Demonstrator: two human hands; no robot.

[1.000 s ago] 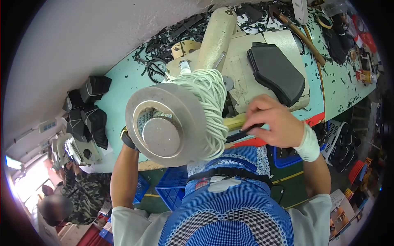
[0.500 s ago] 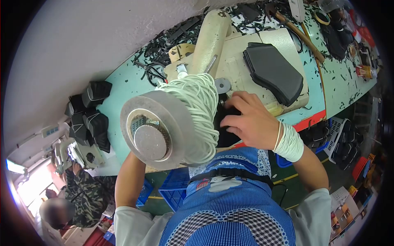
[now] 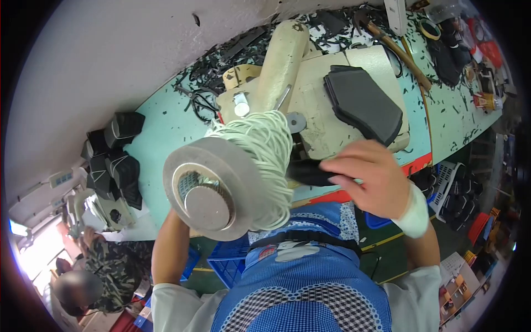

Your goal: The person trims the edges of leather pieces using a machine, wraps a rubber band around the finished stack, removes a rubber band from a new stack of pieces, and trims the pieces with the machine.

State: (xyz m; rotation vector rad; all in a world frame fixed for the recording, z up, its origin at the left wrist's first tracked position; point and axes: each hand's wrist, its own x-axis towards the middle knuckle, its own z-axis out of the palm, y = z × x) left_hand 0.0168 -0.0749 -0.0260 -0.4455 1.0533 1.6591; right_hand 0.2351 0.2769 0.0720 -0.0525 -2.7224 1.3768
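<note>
My right hand [image 3: 368, 178] pinches the edge of a black piece [image 3: 311, 172], blurred by motion, just right of the cord-wrapped part of the machine. White cord is wound round my right wrist. The machine's round grey metal end [image 3: 207, 188] and the pale green cord [image 3: 265, 155] hide my left hand; only the left forearm shows below. A stack of dark grey cut panels [image 3: 365, 105] lies on the cream machine bed [image 3: 315, 130].
Scissors [image 3: 198, 102] lie on the pale green table [image 3: 157, 144] behind the machine. Black sewn pieces [image 3: 113, 160] are piled at the left. A hammer [image 3: 401, 52] lies at the back right. Blue crates [image 3: 227, 260] stand below. Another person [image 3: 113, 271] works at far left.
My right hand has moved away from the machine to the right, drawing the black piece with it. The camera view has shifted slightly.
</note>
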